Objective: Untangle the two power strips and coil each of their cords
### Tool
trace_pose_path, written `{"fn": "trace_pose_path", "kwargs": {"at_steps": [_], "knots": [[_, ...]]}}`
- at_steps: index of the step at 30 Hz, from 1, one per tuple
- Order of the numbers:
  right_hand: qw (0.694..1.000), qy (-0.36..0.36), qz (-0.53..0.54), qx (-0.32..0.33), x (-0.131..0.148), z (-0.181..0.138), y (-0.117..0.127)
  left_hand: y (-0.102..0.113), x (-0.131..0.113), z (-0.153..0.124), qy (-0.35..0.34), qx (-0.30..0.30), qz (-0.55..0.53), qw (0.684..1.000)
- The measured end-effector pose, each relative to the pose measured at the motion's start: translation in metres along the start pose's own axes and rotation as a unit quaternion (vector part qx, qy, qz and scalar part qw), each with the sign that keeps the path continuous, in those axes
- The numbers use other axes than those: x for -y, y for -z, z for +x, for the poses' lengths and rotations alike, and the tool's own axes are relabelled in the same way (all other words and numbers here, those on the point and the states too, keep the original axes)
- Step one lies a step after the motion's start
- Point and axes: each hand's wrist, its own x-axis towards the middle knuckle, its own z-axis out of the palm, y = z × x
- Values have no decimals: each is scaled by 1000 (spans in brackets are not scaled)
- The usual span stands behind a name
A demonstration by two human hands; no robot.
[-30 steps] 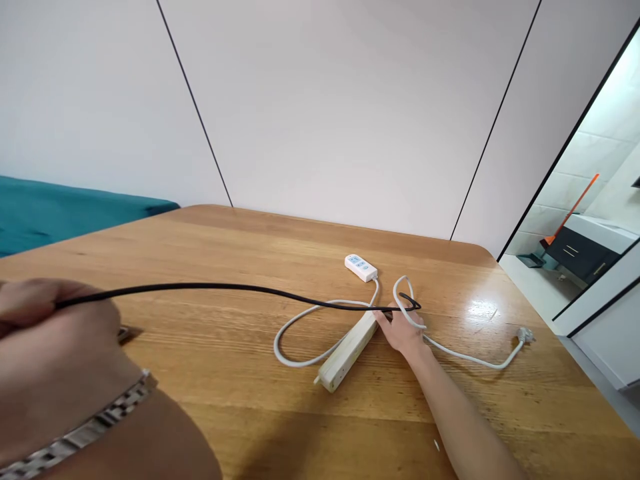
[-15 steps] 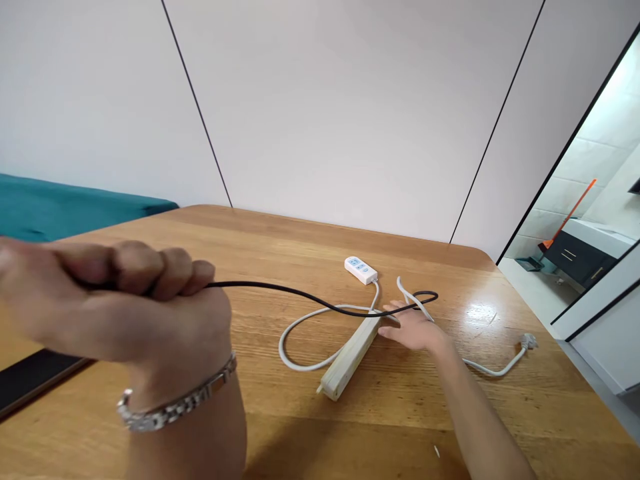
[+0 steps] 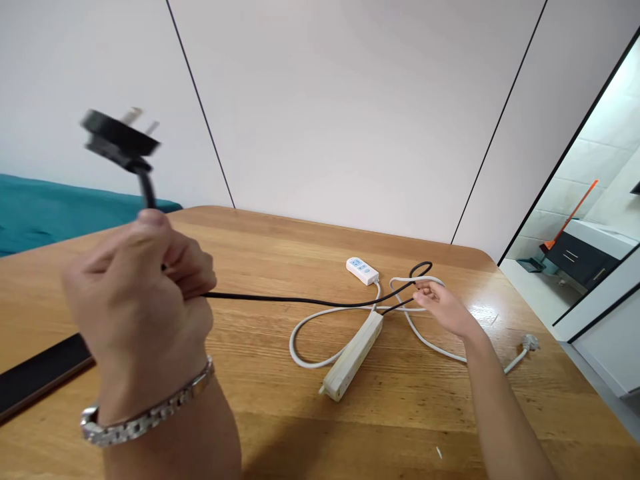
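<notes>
My left hand [image 3: 145, 287], raised at the left with a metal band at its wrist, is closed round a black power cord [image 3: 280, 299]. Above its thumb sticks up the cord's black plug [image 3: 120, 137], blurred, with metal prongs showing. The cord runs right across the table to a small loop, where my right hand [image 3: 443, 303] pinches it between thumb and fingers. A white power strip [image 3: 354, 357] lies left of that hand, and the black cord passes by its far end. White cable [image 3: 313, 365] curls beside the strip and under the black cord.
A white control box [image 3: 362, 271] with blue markings lies behind the strip on the wooden table [image 3: 280, 240]. At the right lies a white plug [image 3: 530, 343]. A dark flat object [image 3: 45, 370] is at the left, near a teal seat [image 3: 60, 207]. A wall stands behind.
My left hand has turned upright, bringing the plug into view. My right hand has lifted off the table beside the strip, moved right and pinched the black cord; the cables have shifted.
</notes>
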Motion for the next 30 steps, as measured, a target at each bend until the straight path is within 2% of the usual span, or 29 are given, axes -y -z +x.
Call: {"fn": "trace_pose_path", "kwargs": {"at_steps": [2,4,6,8,13,16,19,22,25,28,30], "knots": [[991,4,137,-8,4,0,0,-1,1,-2,6,46,1,999],[967,4,255,-1,9,-1,-2,-3,3,-5,40,84,6,996],[940,-4,340,15,13,0,-4,-5,8,-11,65,125,18,990],[912,-14,411,2,14,3,-6,-7,15,-17,71,180,35,980],[812,-46,551,-186,-2,14,-1,-11,35,-26,82,287,99,949],[775,-49,583,-241,-6,17,6,-11,45,-24,90,333,171,923],[762,-26,603,-234,-2,15,13,-10,51,-17,110,354,246,895],[755,-3,616,-222,3,12,20,-7,52,-9,128,348,323,871],[757,19,613,-226,2,11,26,-2,54,-1,116,332,384,854],[769,47,596,-226,-4,14,29,3,54,6,98,294,422,852],[773,40,593,-222,-8,17,27,5,54,8,96,263,409,868]]}}
